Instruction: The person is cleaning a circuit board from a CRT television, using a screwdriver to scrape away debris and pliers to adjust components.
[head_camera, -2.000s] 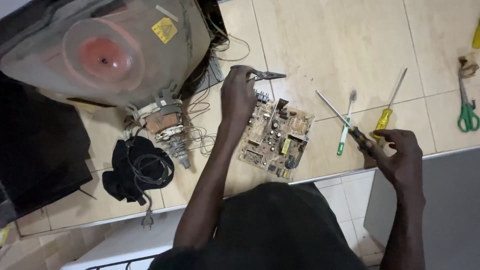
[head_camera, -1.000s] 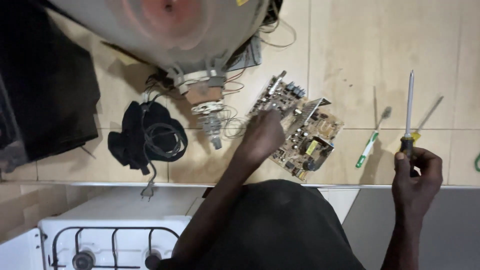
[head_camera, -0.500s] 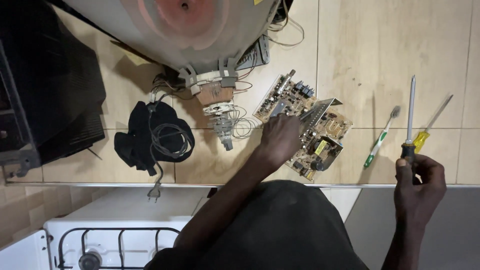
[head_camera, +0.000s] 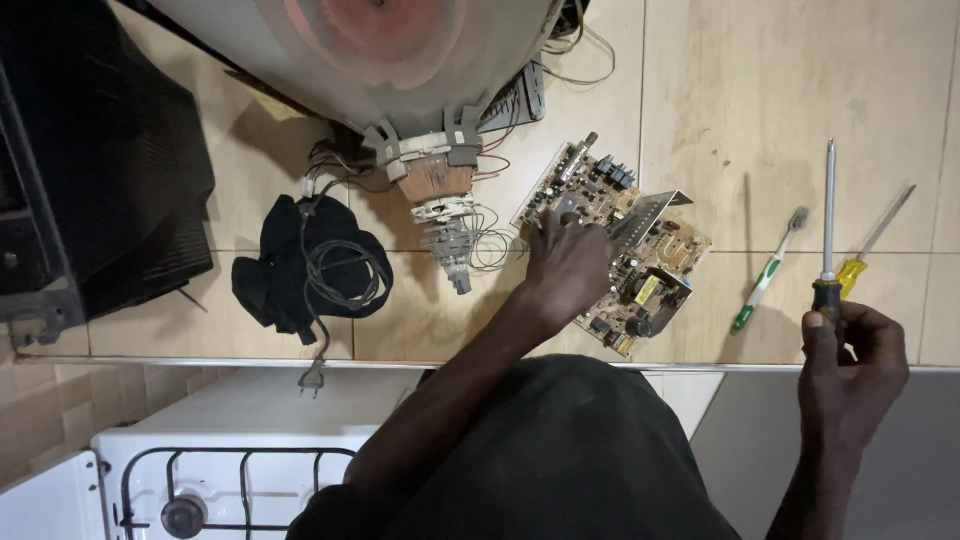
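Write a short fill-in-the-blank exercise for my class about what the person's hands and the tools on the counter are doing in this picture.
1. The left hand rests on the ____ board.
2. The right hand holds a ____ with its shaft pointing away from the person.
3. The toothbrush has a white and ____ handle.

Missing words: circuit; screwdriver; green

Left hand on the circuit board, right hand gripping an upright screwdriver.

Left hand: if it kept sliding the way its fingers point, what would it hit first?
The left hand already rests on the circuit board. Going on, its fingers would probably meet the board's upright parts and metal fin first; depth is unclear.
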